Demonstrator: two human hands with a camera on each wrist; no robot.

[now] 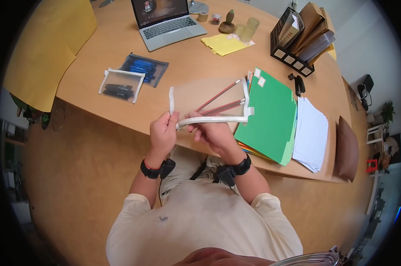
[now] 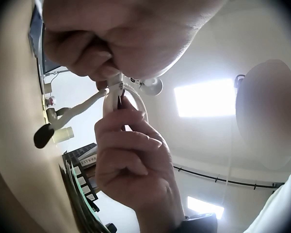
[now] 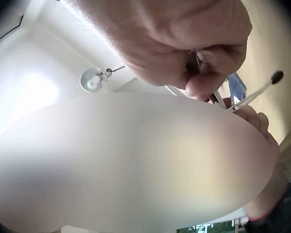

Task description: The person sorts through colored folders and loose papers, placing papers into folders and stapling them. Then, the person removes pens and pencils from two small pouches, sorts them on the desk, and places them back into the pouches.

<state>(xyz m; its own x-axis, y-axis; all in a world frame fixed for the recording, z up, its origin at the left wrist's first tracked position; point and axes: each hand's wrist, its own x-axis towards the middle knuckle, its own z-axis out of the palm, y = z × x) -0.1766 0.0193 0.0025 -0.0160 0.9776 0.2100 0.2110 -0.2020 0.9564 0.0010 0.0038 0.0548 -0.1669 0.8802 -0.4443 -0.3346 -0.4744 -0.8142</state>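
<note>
A clear pouch with white zip edging (image 1: 182,95) is held up over the table's front edge, with red pencils (image 1: 218,95) inside. My left hand (image 1: 163,133) pinches its left corner between thumb and curled fingers. The right hand (image 1: 214,135) grips the zip edge just right of that corner. In the left wrist view, both the left hand (image 2: 121,39) and the right hand (image 2: 136,165) close on the white zip end (image 2: 116,87), and a pale cord with a dark tip (image 2: 77,109) hangs beside it. The right wrist view shows the right hand (image 3: 184,43) curled on the edging.
Two pouches of pens, one black (image 1: 118,91) and one blue (image 1: 143,68), lie left. Behind are a laptop (image 1: 169,31) and yellow paper (image 1: 225,44). A green folder (image 1: 271,115), white sheets (image 1: 310,133), a stapler (image 1: 299,85) and a black file holder (image 1: 293,60) stand or lie right.
</note>
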